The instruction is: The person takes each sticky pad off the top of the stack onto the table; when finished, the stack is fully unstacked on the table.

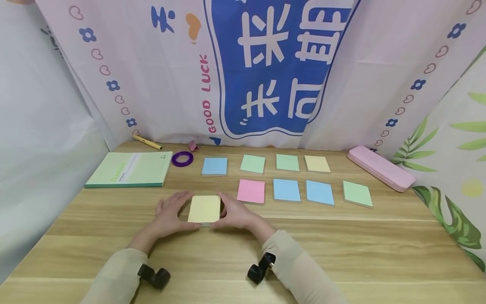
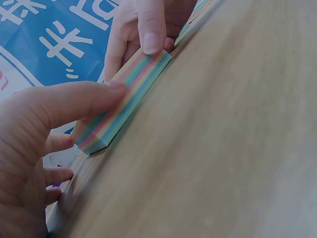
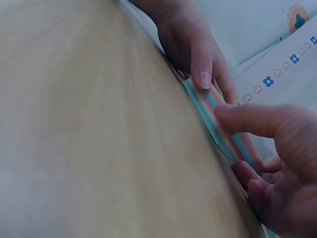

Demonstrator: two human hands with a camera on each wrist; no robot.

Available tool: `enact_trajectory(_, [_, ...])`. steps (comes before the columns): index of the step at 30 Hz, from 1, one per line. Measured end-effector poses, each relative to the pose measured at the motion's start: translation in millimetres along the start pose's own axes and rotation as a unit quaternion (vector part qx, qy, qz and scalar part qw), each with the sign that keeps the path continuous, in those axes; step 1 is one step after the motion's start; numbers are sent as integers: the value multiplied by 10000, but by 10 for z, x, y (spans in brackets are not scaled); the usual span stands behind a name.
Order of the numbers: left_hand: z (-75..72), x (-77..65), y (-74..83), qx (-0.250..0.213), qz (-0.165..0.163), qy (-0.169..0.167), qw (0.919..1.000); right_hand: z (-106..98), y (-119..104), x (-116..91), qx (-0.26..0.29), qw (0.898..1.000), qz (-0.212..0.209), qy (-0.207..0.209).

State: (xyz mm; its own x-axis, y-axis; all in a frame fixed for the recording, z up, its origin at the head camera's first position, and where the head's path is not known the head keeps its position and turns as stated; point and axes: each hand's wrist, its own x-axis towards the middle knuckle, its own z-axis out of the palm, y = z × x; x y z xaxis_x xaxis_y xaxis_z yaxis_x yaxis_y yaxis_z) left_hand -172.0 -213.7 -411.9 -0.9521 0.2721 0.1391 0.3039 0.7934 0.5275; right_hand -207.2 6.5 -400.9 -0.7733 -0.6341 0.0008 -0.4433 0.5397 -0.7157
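A thick stack of sticky notes (image 1: 204, 208), yellow on top, stands on the table left of centre. Its side (image 2: 124, 106) shows bands of green, blue, yellow and pink in the left wrist view. My left hand (image 1: 171, 215) grips it at the left, thumb against the near side and fingers round the left edge. From the right, my right hand (image 1: 236, 212) holds the same stack, its thumb on the near side too and its fingers reaching to the far corner. Both thumbs press the striped side (image 3: 225, 136) in the right wrist view.
Behind and to the right lie two rows of pads, among them a pink pad (image 1: 251, 191) close to my right hand. A notebook (image 1: 129, 169), purple tape ring (image 1: 182, 159), yellow pen (image 1: 147, 142) and pink binder clip (image 1: 193, 145) are back left. A pink case (image 1: 381, 168) lies back right.
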Motion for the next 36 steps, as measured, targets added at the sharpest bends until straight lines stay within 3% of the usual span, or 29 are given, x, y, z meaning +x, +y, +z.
enact_trajectory(7, [-9,-6,9,-75,20,19,10000,13,2,-11,261,9995,100,136])
enact_trajectory(11, [-9,-8,6,-57,9,18,10000,10,14,-25,867,9958,262,119])
enact_trajectory(15, [-7,-12,-5,-53,16,-15,10000,-30,-2,-59,1628,9859,354,124])
enact_trajectory(20, [-7,-11,-9,-10,28,-39,10000,-49,47,-65,2416,9693,433,139])
enact_trajectory(28, [-4,-4,-10,-5,-26,-47,10000,-140,-40,-155,3810,9241,127,255])
enact_trajectory(30, [-2,-5,-11,26,-24,-40,10000,-170,-34,-206,3987,9167,59,247])
enact_trajectory(36, [0,-9,-7,29,-5,-58,10000,-333,60,-440,4194,9073,-62,284])
